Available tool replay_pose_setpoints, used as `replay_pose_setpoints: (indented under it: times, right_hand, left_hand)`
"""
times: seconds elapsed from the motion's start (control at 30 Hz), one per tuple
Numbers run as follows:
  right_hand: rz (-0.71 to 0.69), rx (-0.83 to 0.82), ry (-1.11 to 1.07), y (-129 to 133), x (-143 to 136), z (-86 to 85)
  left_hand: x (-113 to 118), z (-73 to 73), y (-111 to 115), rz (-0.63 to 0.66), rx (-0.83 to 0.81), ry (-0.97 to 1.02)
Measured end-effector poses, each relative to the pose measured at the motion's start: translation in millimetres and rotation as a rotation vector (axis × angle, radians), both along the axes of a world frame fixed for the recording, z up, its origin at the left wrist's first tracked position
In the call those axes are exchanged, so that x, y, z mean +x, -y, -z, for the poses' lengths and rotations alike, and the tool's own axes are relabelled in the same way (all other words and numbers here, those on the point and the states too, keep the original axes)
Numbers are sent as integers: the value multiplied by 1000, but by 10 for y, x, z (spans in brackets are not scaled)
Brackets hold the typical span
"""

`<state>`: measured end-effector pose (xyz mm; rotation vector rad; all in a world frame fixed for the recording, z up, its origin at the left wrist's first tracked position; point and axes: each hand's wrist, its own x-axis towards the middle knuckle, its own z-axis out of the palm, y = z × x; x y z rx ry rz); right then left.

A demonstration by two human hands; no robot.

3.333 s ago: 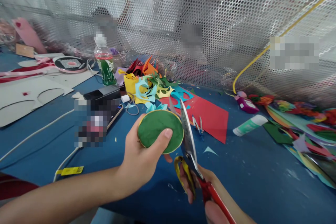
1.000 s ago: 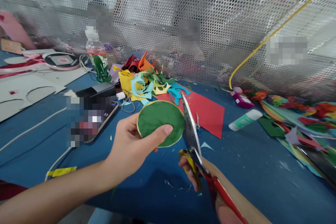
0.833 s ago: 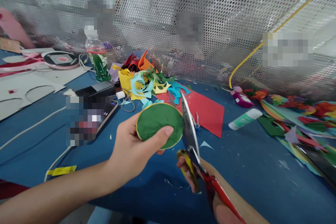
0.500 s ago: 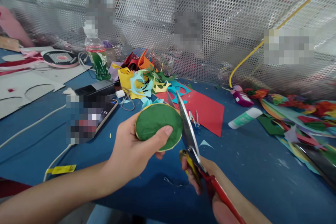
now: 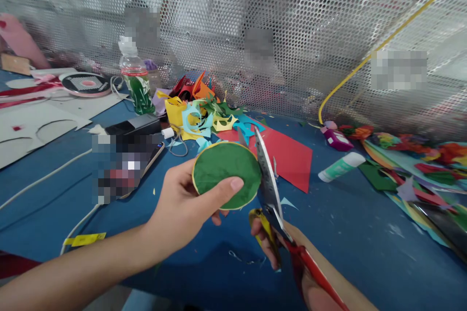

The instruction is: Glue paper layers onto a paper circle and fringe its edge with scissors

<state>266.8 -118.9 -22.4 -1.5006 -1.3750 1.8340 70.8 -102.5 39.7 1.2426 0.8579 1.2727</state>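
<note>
Mid-frame, I see the left hand (image 5: 184, 204) pinching a green disc (image 5: 224, 167); at lower right, the right hand's (image 5: 314, 294) grip wraps spread scissors (image 5: 274, 214).

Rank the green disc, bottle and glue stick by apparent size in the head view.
1. Green disc, in the left hand, nearer the camera, which flatters its size
2. Bottle
3. Glue stick

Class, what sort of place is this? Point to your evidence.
Probably a craft workspace: the right hand holds scissors, and a glue stick and cut paper scraps lie on the blue table.
</note>
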Motion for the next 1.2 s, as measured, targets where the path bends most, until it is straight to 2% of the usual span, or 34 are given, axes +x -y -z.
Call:
replay_pose_setpoints:
  times: [0.2,0.3,0.5,0.7,0.97,1.2]
  right_hand:
    - [135,-152,-8,13,-41,-139]
    - [159,-180,-23,17,-57,-184]
    - [67,-209,-60,59,28,-192]
    - [72,-248,-59,49,147,-187]
    - [41,-236,-140,-45,84,-283]
    - [8,-291,-171,-92,62,-237]
  left_hand:
    - [13,-17,19,-60,13,-63]
    - [20,-57,30,-95,36,-104]
    - [15,-110,29,-82,68,-117]
    - [-21,-69,-16,-64,8,-83]
    - [-50,-30,-25,-75,-19,-51]
    - [-32,-36,-8,-52,-40,-104]
